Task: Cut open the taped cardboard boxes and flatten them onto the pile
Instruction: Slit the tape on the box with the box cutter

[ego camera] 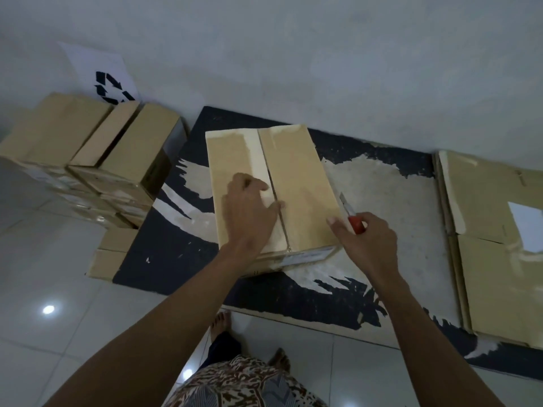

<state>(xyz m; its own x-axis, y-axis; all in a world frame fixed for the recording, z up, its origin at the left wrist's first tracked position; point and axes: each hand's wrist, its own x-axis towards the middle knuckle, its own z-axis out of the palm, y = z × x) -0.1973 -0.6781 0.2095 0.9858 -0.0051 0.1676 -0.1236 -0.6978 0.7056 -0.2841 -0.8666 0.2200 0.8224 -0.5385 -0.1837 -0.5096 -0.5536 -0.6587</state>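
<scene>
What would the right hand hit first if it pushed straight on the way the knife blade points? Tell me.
Probably the box. The right hand holds the knife with its blade aimed up-left along the box's right edge; depth is unclear, so it may skim the mat beside it instead.

A plain grey wall [323,48] meets a glossy pale tiled floor [53,289], which mirrors a ceiling light as a bright spot [48,309] at near left. A white sheet [97,69] bearing what appears to be a recycling symbol leans against the wall at far left.
</scene>
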